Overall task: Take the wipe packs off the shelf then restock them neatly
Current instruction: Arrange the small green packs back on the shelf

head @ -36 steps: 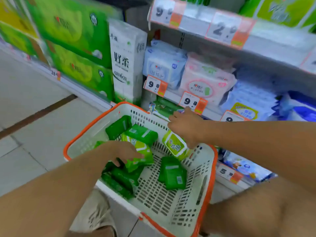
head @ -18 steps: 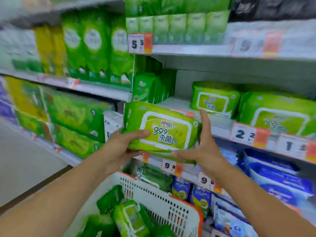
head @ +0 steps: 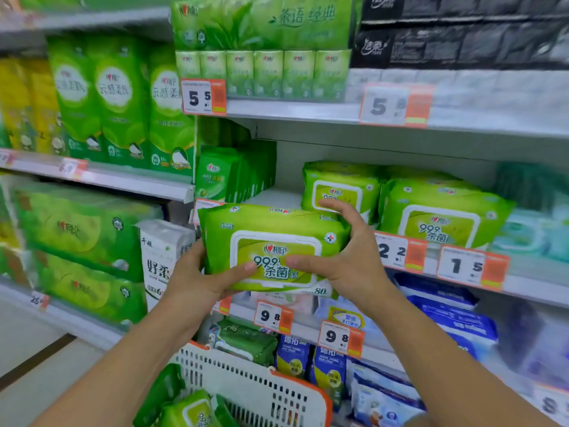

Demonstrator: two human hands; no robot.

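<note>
Single head-worn view, facing forward and slightly down. Close to white metal shelves (head: 295,114); no second view.

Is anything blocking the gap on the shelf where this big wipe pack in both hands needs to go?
Nothing visible does. The wipe pack, held by the left hand and right hand, faces a bare shelf gap between the slim green packs and a matching pack.

Bright, even store light, no hard shadows; soft shade under upper shelf (head: 400,140). Centre sharp: print on held wipe pack (head: 274,251) legible. Edges smeared and blurred, worst far right and top left. Wide-angle bend: shelf lines slant and curve toward corners. Mild sheen on plastic wrappers, no strong glare.
</note>
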